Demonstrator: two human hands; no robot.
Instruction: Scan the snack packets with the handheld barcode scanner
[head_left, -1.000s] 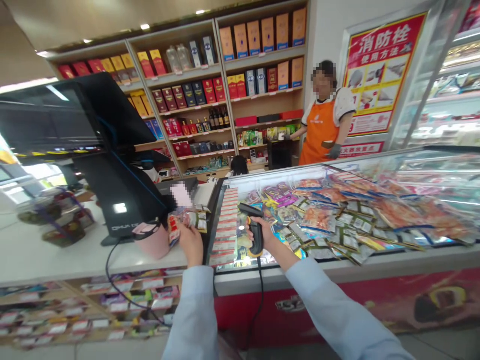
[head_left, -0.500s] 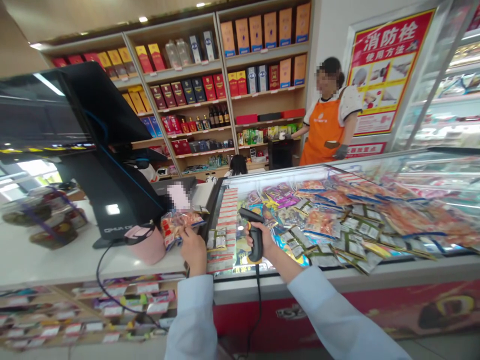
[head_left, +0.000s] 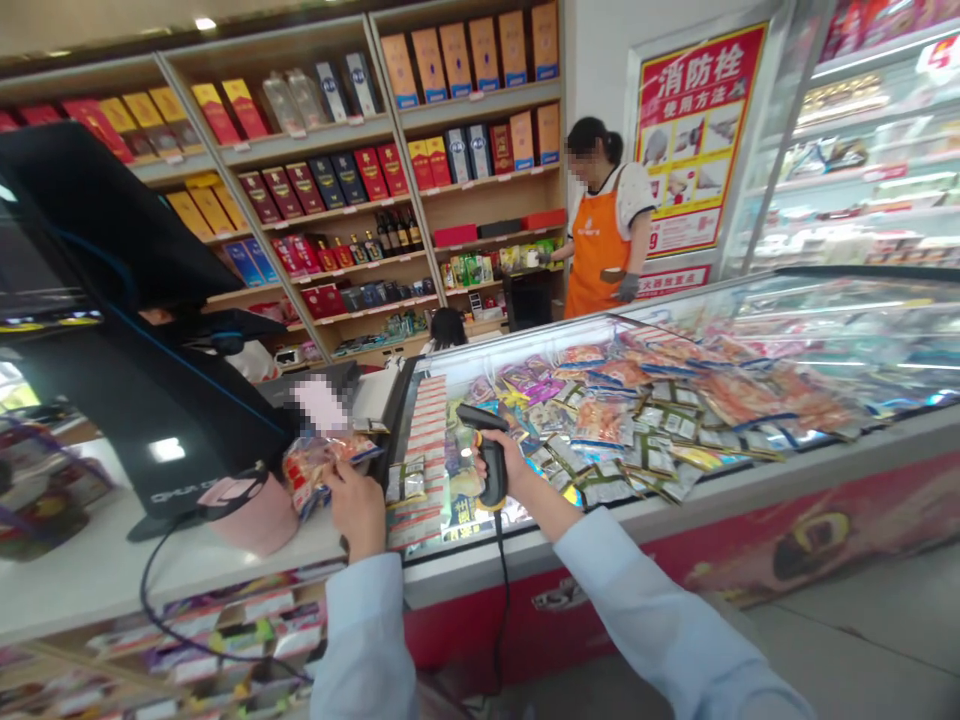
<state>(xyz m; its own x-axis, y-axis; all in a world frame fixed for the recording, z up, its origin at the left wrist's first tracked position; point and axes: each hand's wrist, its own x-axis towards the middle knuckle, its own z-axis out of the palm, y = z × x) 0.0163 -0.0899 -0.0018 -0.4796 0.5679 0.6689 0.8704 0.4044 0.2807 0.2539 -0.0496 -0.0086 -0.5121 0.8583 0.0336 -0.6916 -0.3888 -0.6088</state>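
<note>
"How does the left hand [head_left: 360, 508] hold?"

"Narrow. Thumb and fingers pinch the near side of a red-and-clear food packet [head_left: 306, 472]. The thumb's contact is hard to make out."

"And the right hand [head_left: 511, 462]?"

"Closed around the handle of a black handheld scanner [head_left: 493, 482], above the glass case [head_left: 555, 530]. The palm is hidden, as is the handle's wrapped part. The cord [head_left: 503, 575] drops below, its lower end lost in shadow."

"Location of the packet?"

"Over the inner end of the white counter [head_left: 97, 585], just beside the pink container [head_left: 253, 516]. A pixelated patch covers whatever lies directly beyond it."

"Surroundings?"

"A green-and-silver sachet [head_left: 406, 482] lies on the case's label strip; many packs [head_left: 600, 422] are spread farther right. The black terminal [head_left: 176, 420] is cut off at the left edge. Behind the case stands a co-worker [head_left: 600, 245] in an orange apron, face masked; of another person, only dark hair [head_left: 448, 328] shows clearly."
</note>
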